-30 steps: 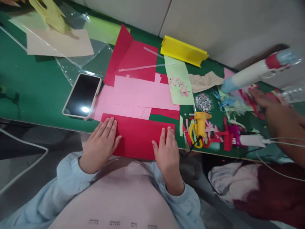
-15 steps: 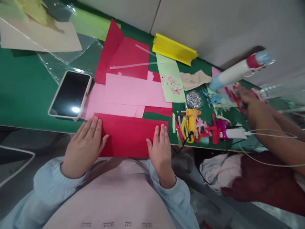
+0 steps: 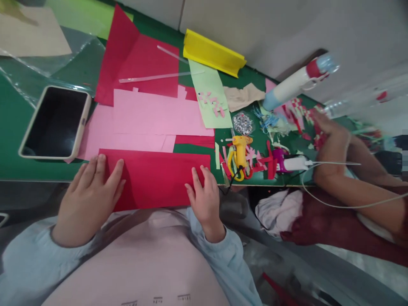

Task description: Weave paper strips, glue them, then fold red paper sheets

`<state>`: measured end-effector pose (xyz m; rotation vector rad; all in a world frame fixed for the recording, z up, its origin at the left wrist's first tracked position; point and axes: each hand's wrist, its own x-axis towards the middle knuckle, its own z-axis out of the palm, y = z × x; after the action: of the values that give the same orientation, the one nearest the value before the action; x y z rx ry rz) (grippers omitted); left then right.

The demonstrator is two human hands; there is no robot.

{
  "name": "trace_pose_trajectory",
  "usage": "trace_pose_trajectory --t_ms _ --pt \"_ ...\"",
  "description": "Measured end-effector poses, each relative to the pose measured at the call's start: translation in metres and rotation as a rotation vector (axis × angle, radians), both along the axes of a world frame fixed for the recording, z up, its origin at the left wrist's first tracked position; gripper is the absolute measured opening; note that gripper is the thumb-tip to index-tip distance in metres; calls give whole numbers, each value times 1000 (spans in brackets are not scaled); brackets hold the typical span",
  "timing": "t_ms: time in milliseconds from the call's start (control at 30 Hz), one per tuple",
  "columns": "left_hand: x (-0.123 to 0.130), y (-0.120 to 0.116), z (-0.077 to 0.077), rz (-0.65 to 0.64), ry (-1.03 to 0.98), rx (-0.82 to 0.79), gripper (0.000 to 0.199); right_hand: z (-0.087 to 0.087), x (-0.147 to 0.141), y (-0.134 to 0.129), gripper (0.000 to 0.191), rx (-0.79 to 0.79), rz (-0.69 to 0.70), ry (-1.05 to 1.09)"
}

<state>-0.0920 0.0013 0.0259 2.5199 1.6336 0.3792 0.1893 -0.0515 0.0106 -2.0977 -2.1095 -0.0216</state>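
A red paper rectangle [image 3: 153, 178] lies at the table's front edge, partly over the edge near my body. My left hand [image 3: 91, 195] rests flat on its left end, fingers spread. On the right end lies my right hand [image 3: 205, 195], its fingers apart and stretched out. Just behind are pink paper sheets [image 3: 156, 112], overlapping one another. Farther back is a folded red sheet [image 3: 153, 63] with a clear thin strip [image 3: 149, 78] across it. A phone [image 3: 57, 123] lies left of the pink sheets.
Right of the papers are a yellow glue gun [image 3: 241, 148], scissors, a dish of small beads [image 3: 243, 123] and paper scraps. A yellow folded piece [image 3: 213, 52] and a bottle [image 3: 293, 85] stand farther back. Another person's arms [image 3: 338, 157] reach in at the right.
The view has shifted, so the table's things appear farther left. On my left hand, the index finger has spread away from the others. Fingers of my right hand are also more apart.
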Motion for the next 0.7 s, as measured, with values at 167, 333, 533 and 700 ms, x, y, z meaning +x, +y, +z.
trace_pose_trajectory --t_ms 167,333,533,700 --pt "4 0 3 7 21 11 69 6 1 2 48 9 -3 23" --pt "6 -1 8 1 104 30 68 16 14 11 47 -17 5 82" --pt "7 -6 10 102 271 65 62 20 24 20 48 -73 31 45" --pt "10 -13 9 110 346 117 57 19 24 20 47 -64 47 28"
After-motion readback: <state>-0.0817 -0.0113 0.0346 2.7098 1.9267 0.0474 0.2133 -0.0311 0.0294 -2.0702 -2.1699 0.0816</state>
